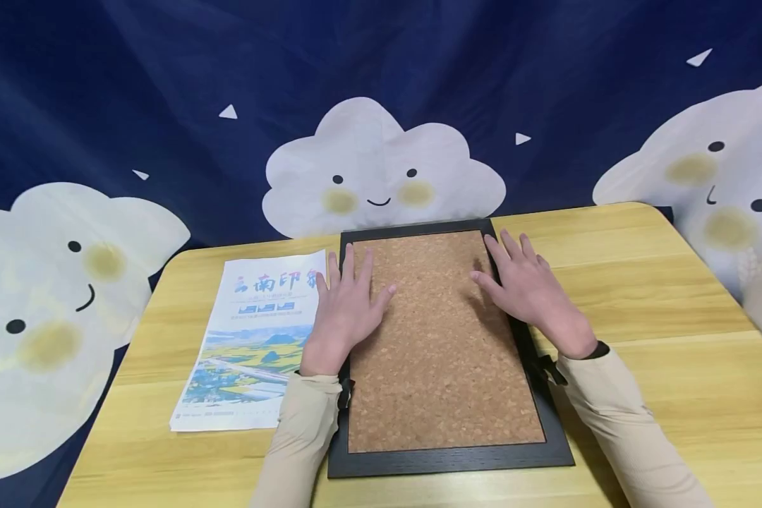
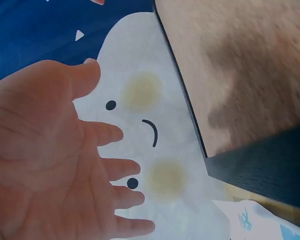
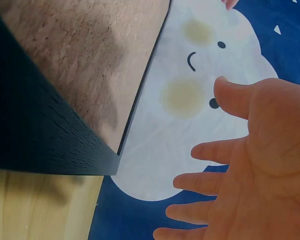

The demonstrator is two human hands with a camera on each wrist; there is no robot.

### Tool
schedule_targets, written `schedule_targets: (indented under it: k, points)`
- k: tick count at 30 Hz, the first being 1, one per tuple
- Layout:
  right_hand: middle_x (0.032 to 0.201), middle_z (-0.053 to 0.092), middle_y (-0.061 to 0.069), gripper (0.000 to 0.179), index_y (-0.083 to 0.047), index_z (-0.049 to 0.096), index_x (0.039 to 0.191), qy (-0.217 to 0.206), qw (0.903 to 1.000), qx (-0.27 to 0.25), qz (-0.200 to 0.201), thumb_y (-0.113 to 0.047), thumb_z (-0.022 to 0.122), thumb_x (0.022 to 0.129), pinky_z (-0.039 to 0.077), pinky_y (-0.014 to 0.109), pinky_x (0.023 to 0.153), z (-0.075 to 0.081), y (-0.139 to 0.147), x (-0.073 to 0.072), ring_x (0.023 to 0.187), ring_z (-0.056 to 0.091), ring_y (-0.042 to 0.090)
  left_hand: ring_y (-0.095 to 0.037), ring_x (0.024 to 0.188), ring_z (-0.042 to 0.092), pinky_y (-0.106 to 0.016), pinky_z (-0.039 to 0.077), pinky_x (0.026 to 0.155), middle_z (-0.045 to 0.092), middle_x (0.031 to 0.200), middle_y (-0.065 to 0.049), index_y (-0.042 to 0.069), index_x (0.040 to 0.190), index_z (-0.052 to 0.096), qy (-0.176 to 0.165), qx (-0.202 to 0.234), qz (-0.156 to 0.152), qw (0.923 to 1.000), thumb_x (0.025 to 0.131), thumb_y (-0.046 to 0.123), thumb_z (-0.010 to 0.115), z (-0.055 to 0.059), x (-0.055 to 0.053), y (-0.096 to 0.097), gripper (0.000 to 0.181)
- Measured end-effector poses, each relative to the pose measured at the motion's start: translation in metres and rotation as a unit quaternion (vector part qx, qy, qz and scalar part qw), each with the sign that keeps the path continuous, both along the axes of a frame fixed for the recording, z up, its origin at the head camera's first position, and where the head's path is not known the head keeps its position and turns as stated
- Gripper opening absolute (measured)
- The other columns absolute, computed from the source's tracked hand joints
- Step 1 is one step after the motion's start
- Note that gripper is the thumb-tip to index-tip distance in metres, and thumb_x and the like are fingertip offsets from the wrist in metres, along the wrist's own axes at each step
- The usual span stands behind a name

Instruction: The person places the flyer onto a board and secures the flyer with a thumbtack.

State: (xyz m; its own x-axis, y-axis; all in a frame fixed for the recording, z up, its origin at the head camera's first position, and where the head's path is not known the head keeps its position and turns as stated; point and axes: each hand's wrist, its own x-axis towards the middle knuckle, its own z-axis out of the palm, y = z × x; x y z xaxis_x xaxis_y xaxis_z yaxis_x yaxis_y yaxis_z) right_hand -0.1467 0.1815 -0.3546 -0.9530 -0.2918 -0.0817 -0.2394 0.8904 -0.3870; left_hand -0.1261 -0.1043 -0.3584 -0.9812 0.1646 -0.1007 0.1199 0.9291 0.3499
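A corkboard [image 1: 441, 367] with a black wooden frame [image 1: 451, 459] lies flat on the table, its long sides running away from me. Over its left edge, my left hand [image 1: 347, 310] is spread, palm down, with straight fingers. My right hand [image 1: 533, 286] is spread in the same way at the upper right edge, casting a shadow on the cork. Both wrist views show bare palms: the left palm [image 2: 45, 155] and the right palm [image 3: 270, 160] hold nothing, and each has a corner of the frame beside it.
Left of the board lies a printed paper sheet [image 1: 248, 353] with colourful lettering and a landscape picture, partly covered by my left hand and sleeve. The wooden table [image 1: 648, 282] ends at the back against a dark blue curtain [image 1: 381, 56] with smiling clouds.
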Motion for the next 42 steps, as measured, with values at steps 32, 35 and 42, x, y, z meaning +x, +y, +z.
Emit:
schedule_targets:
  k: [32,35,42]
  points:
    - [0.155,0.035,0.039,0.073,0.015,0.032,0.153,-0.086,0.9872,-0.122,0.058,-0.018,0.069,0.100,0.033,0.065,0.113,-0.012,0.025,-0.018,0.139,0.040,0.056,-0.065,0.142,0.020,-0.078,0.029,0.106,0.012,0.161,-0.041,-0.008,0.161,0.020,-0.094,-0.059,0.121,0.9864,0.106,0.021,0.053,-0.025,0.035,-0.178,0.070]
    - [0.155,0.036,0.037,0.075,0.014,0.033,0.154,-0.095,0.9855,-0.128,0.058,-0.019,0.072,0.099,0.037,0.064,0.110,-0.013,0.029,-0.019,0.133,0.047,0.055,-0.068,0.138,0.022,-0.078,0.030,0.104,0.011,0.159,-0.042,-0.009,0.161,0.015,-0.122,-0.053,0.134,0.9821,0.105,0.023,0.057,-0.026,0.040,-0.194,0.076]
    - [0.150,0.044,0.035,0.075,0.011,0.036,0.154,-0.126,0.9820,-0.118,0.076,-0.016,0.075,0.096,0.050,0.054,0.091,-0.018,0.040,-0.022,0.110,0.064,0.040,-0.068,0.127,0.033,-0.073,0.040,0.096,0.020,0.149,-0.047,-0.011,0.159,0.010,-0.156,-0.042,0.157,0.9744,0.104,0.027,0.059,-0.022,0.046,-0.215,0.083]
